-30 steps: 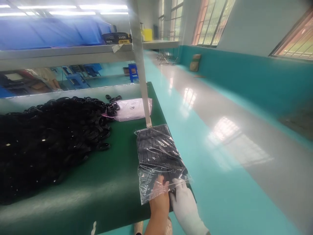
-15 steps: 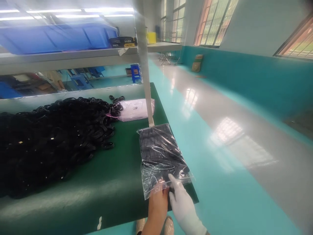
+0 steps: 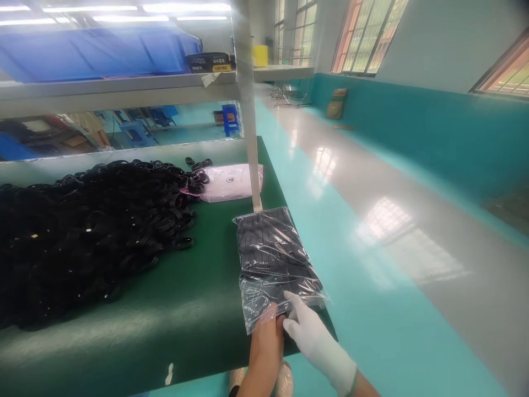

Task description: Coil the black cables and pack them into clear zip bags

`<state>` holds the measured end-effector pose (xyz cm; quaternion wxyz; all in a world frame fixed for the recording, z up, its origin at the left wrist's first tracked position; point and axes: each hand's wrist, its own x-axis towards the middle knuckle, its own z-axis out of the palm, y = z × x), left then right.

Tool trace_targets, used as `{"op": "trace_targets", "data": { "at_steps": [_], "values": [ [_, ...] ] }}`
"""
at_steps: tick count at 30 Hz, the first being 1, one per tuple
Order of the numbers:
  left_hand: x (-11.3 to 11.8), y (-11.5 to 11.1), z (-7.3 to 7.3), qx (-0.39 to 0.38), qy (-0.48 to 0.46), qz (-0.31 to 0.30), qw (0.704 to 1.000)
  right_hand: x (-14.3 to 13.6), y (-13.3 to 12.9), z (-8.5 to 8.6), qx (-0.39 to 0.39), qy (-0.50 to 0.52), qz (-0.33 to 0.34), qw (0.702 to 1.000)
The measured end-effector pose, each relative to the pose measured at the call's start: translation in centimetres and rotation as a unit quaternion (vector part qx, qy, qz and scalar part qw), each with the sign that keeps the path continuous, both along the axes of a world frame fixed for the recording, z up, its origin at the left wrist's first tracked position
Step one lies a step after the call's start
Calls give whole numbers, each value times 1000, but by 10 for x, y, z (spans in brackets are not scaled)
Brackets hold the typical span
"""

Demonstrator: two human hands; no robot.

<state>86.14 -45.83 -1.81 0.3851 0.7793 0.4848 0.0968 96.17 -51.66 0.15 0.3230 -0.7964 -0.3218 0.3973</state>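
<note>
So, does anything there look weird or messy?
Yes: the right hand wears a white glove, but the left hand is bare, so they don't match. Also, a white patch shows on the green tabletop near its edge.

On the grey shelf (image 3: 124, 87) stands a long blue plastic bin (image 3: 95, 54), and beside it a black-and-yellow box (image 3: 209, 63). Below the shelf a blue stool (image 3: 230, 118) is visible. Farther away, a brown sack (image 3: 336, 105) stands by the teal wall (image 3: 413, 121), near a barred window (image 3: 367, 36).
</note>
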Motion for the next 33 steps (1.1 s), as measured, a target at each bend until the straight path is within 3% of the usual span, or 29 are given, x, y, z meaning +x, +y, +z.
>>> {"op": "trace_targets", "data": {
  "at_steps": [5, 8, 11, 16, 19, 23, 28, 33],
  "values": [
    [1, 1, -4, 40, 11, -27, 999, 7, 2, 11, -24, -116, 12, 993],
    [2, 1, -1, 43, 57, -29, 997, 7, 4, 15, -106, -210, 95, 967],
    [7, -1, 8, 7, 125, -12, 992, 6, 5, 19, -171, -234, 115, 950],
    [22, -5, 19, -2, 188, 13, 982, 8, 5, 19, -160, -233, 109, 953],
    [31, -4, 23, 11, 188, 21, 982, 11, 3, 17, -157, -226, 119, 954],
    [37, 1, 29, -28, 174, 23, 984, 14, 0, 17, -150, -216, 124, 957],
    [38, 5, 27, 34, 191, 29, 981, 15, -4, 16, -133, -222, 125, 958],
    [44, 13, 28, 22, 215, 9, 976, 16, -7, 13, -125, -213, 132, 960]
  ]
}}
